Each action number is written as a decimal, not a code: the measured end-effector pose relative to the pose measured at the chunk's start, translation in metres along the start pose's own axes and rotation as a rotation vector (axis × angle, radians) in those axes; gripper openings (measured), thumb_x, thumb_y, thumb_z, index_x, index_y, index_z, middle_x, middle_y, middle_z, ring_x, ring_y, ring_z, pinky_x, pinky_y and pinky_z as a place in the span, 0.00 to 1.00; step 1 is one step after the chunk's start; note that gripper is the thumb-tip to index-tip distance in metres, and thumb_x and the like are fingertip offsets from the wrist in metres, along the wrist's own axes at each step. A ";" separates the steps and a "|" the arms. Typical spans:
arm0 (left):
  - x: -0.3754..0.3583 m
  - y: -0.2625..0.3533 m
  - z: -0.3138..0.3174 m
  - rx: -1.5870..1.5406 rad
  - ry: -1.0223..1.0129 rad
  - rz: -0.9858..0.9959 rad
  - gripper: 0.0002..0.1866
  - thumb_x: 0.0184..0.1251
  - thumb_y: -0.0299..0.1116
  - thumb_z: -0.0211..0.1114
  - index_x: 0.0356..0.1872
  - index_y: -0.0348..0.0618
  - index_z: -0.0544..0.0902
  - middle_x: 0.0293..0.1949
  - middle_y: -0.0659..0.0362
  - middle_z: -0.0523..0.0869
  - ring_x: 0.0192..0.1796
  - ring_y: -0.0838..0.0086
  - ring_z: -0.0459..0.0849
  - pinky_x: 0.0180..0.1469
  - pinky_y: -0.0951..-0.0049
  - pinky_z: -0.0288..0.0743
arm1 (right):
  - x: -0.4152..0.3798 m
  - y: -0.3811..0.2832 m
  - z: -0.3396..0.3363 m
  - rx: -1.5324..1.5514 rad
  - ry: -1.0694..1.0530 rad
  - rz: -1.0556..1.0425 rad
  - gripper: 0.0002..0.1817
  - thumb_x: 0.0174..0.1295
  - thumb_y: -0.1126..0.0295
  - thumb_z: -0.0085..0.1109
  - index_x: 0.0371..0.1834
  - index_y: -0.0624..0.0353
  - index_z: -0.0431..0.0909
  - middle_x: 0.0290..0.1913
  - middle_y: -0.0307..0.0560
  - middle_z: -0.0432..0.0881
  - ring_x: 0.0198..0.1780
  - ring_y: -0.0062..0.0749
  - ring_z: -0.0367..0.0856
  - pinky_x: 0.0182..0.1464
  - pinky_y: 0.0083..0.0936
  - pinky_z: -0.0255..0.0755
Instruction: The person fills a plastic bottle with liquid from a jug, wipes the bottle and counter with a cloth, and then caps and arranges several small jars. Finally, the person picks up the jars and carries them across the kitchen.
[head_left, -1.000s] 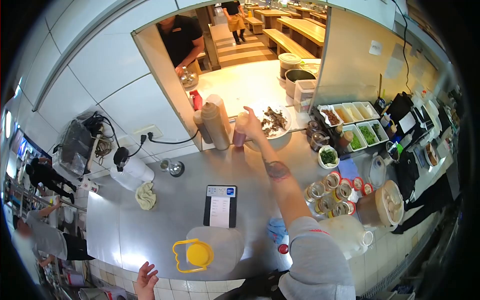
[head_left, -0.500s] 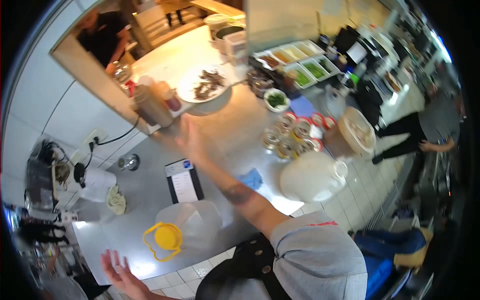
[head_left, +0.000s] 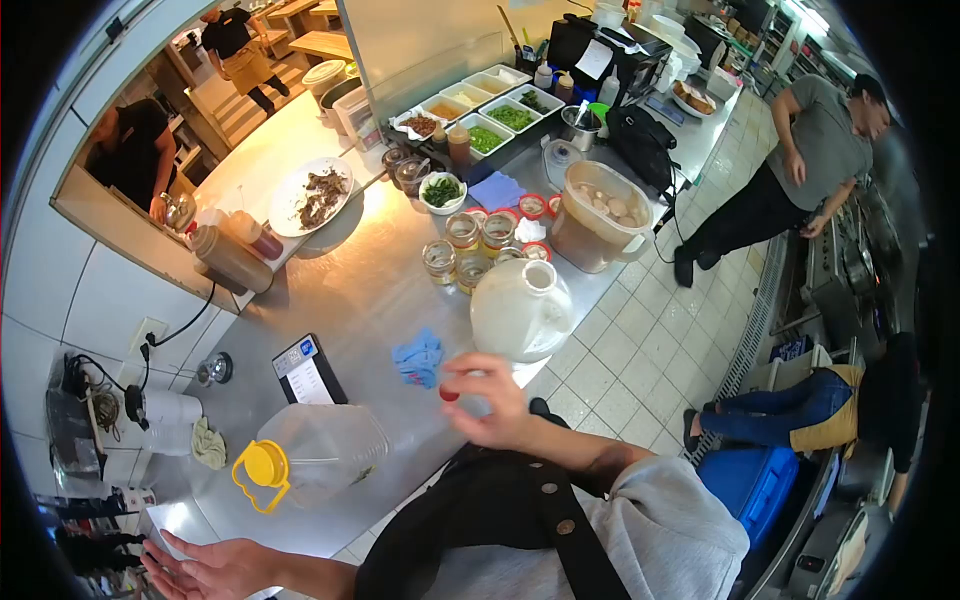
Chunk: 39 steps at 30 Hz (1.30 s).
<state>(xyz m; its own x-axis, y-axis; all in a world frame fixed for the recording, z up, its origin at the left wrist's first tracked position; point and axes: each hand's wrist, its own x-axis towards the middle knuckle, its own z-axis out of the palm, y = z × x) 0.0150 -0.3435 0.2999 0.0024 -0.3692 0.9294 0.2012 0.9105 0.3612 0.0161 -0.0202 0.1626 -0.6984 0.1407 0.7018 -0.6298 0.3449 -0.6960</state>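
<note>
My right hand is curled above the counter's front edge, with a small red cap pinched at its fingertips; the cap is partly hidden. Just beyond it stands a whitish jug with an uncovered neck. A crumpled blue cloth lies beside the hand. At the lower left my left hand is open, palm up and fingers apart, touching nothing. Nearest to it is a clear plastic jug, tilted on its side, with a yellow cap and handle.
Several glass jars with red lids and a tub of brown liquid stand farther right. A plate of dark food sits at the pass-through. A receipt on a black holder lies on the counter. People stand across the aisle.
My right hand has come back from the pass-through side to near the whitish jug, now with a red cap at its fingertips. My left hand has moved lower left. The view has turned right.
</note>
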 end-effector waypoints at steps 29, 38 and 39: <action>-0.242 0.110 -0.023 0.034 -1.924 -0.215 0.37 0.53 0.40 0.75 0.65 0.41 0.72 0.60 0.46 0.76 0.62 0.48 0.74 0.64 0.55 0.71 | 0.068 0.068 -0.224 0.132 0.066 0.611 0.12 0.76 0.63 0.51 0.47 0.61 0.75 0.24 0.29 0.70 0.22 0.10 0.65 0.23 0.14 0.59; -0.281 0.099 0.017 0.047 -1.917 -0.043 0.33 0.52 0.41 0.75 0.61 0.48 0.74 0.54 0.49 0.78 0.57 0.48 0.77 0.56 0.52 0.76 | 0.054 0.044 -0.249 -0.561 -0.078 0.398 0.12 0.74 0.63 0.53 0.47 0.62 0.76 0.18 0.38 0.73 0.23 0.17 0.69 0.26 0.21 0.63; -0.292 0.099 0.023 0.042 -1.890 -0.068 0.32 0.52 0.40 0.75 0.60 0.47 0.75 0.53 0.49 0.78 0.55 0.48 0.78 0.54 0.51 0.76 | 0.049 0.045 -0.249 -0.496 0.004 0.436 0.12 0.74 0.63 0.53 0.47 0.62 0.77 0.19 0.38 0.74 0.23 0.18 0.69 0.26 0.23 0.64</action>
<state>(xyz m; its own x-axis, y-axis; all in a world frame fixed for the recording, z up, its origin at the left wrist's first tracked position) 0.0118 -0.1416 0.0660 -0.9411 0.2349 -0.2430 0.1337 0.9191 0.3706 0.0381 0.2333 0.2033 -0.8521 0.3671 0.3731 -0.0578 0.6424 -0.7642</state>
